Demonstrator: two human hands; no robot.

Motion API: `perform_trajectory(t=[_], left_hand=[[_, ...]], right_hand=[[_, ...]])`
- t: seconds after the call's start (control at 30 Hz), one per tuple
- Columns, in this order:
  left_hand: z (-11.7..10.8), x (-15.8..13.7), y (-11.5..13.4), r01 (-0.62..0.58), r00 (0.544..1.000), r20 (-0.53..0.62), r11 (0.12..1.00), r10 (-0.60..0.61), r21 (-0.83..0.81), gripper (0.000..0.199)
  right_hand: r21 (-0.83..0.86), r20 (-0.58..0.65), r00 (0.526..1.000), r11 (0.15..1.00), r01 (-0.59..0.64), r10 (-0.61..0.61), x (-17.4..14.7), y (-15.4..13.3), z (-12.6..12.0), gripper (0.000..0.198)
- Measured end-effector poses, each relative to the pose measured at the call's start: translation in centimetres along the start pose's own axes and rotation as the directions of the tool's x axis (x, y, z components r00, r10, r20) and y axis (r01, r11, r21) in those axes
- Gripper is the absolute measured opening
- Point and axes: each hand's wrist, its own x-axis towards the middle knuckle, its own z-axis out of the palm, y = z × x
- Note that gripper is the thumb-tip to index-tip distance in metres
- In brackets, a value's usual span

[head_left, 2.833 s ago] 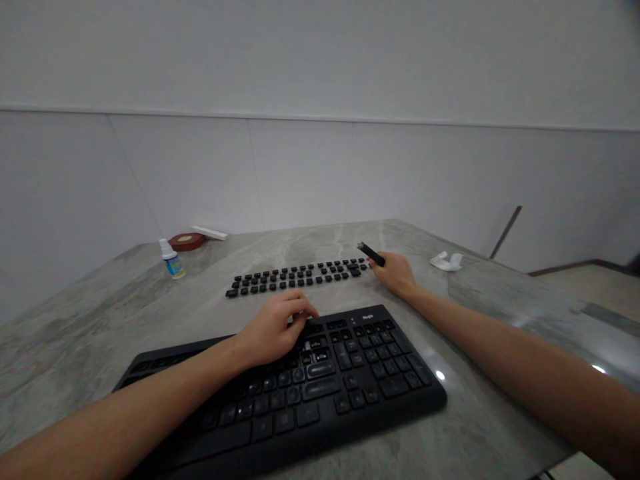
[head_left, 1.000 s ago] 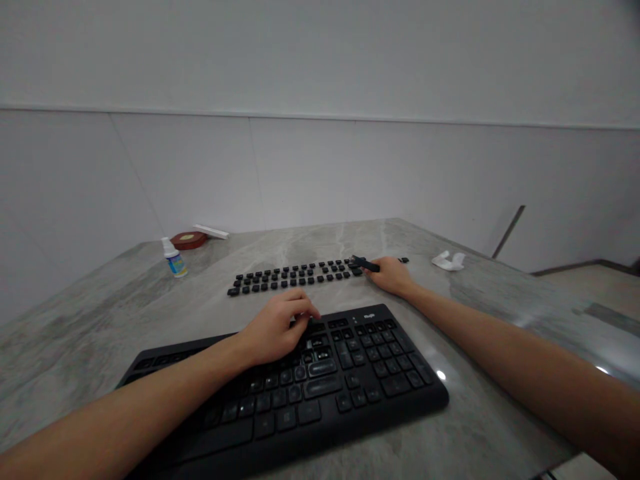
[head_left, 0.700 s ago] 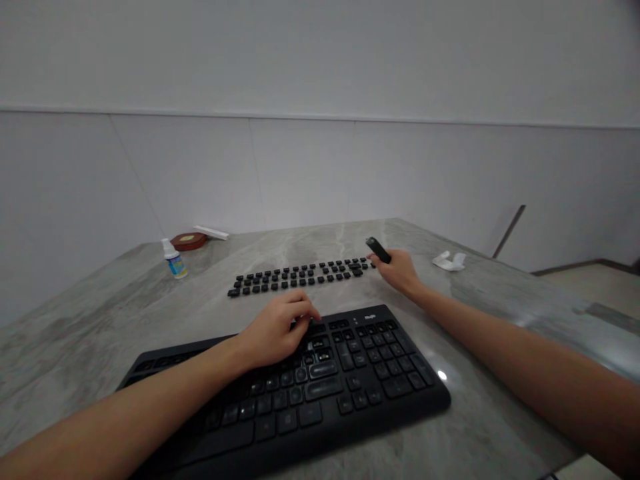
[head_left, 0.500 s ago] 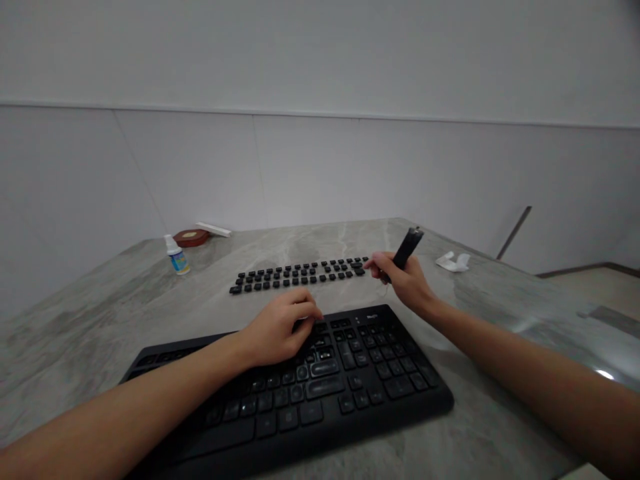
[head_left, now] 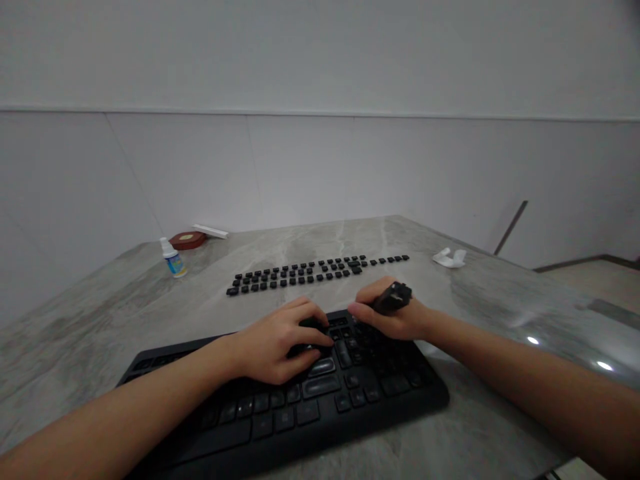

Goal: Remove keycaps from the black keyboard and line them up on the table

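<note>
A black keyboard (head_left: 285, 419) lies before me, with several keys gone from its upper rows. Over its middle rests my left hand (head_left: 285, 340), fingers apart and fingertips touching the keys. My right hand (head_left: 387, 310) is closed round a black stick-like tool (head_left: 393, 297) above the keyboard's upper right part. The tool's lower end is hidden by the hand, so its kind cannot be made out. Beyond the keyboard, loose black keycaps (head_left: 295, 273) lie in several rows on the grey marbled tabletop (head_left: 125, 293).
At the back left stands a white spray bottle (head_left: 173, 259) with a blue label, near a reddish-brown box (head_left: 188, 241) and a white strip-like object (head_left: 211, 231). Crumpled white tissue (head_left: 449, 258) lies at the right. A white wall (head_left: 300, 167) rises behind the table.
My right hand has moved down and towards me, from beside the keycap rows to over the keyboard, with the black tool. My left hand's fingers have spread on the keys.
</note>
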Motion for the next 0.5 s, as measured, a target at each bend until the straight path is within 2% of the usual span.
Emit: perform_trajectory(t=[0.07,0.13,0.23,0.3,0.4,0.5], left_hand=[[-0.04,0.03,0.03,-0.016,1.000,-0.008,1.000,0.016,-0.008,0.027],[-0.08,0.07,0.08,-0.036,0.999,-0.020,0.999,0.036,-0.021,0.025],[-0.12,0.07,0.18,-0.058,0.998,-0.028,0.998,0.057,-0.035,0.020],[-0.12,0.05,0.22,-0.063,0.998,-0.031,0.997,0.062,-0.040,0.018],[-0.08,0.05,0.26,-0.067,0.997,-0.034,0.997,0.066,-0.047,0.017],[-0.07,0.12,0.30,-0.064,0.998,-0.030,0.997,0.063,-0.046,0.016]], right_hand=[[0.042,0.000,1.000,0.999,-0.021,0.021,-0.04,-0.01,0.13,0.043],[0.053,0.076,0.997,0.999,0.012,-0.016,-0.09,-0.05,0.29,0.037],[-0.022,0.222,0.971,0.995,0.096,-0.088,-0.18,-0.02,0.40,0.029],[-0.095,0.269,0.958,0.987,0.128,-0.099,-0.23,0.09,0.30,0.030],[-0.147,0.260,0.958,0.976,0.158,-0.116,-0.25,0.24,0.04,0.035],[-0.148,0.141,0.976,0.972,0.184,-0.163,-0.20,0.05,0.10,0.037]])
